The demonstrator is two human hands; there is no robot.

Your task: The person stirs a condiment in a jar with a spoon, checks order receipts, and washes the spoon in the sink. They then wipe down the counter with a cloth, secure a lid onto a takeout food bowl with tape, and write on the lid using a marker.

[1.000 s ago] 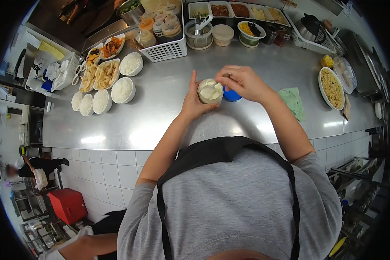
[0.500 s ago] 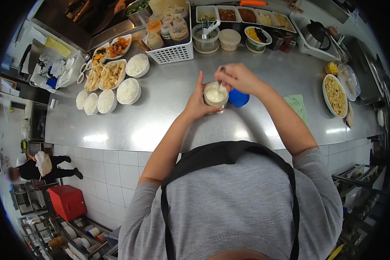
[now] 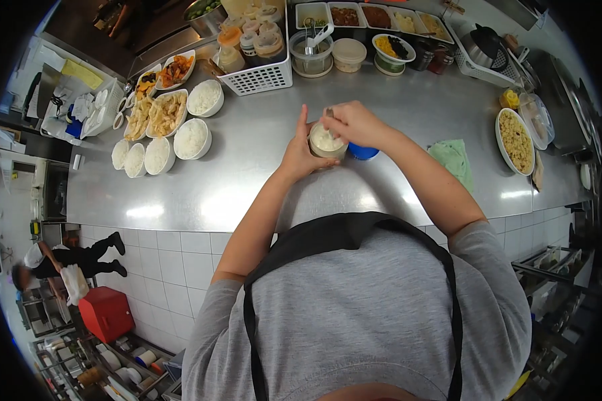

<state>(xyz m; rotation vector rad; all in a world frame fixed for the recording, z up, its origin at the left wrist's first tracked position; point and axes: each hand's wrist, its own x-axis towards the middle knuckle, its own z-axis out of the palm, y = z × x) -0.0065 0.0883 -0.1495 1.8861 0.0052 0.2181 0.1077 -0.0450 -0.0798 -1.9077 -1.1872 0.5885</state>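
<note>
My left hand (image 3: 302,152) is wrapped round a clear jar (image 3: 328,151) of creamy white sauce, thumb along the near side. Above the jar's mouth, my right hand (image 3: 354,123) grips a spoon (image 3: 330,113) whose lower end dips into the sauce. The jar stands on or just over the steel counter (image 3: 247,194); I cannot tell which. Beside it, partly covered by my right hand and forearm, lies a round blue lid (image 3: 363,152).
Bowls of rice (image 3: 192,139) and plates of fried food (image 3: 167,113) stand left. A white basket (image 3: 257,81) of sauce bottles is at the back. On the right lie a green cloth (image 3: 451,164) and an oval dish of grains (image 3: 516,142). A person (image 3: 67,262) stands beyond the counter.
My right hand has shifted left and lower over the jar, the spoon moving within the sauce. The whole view has shifted slightly. The person at left has lowered the white bag.
</note>
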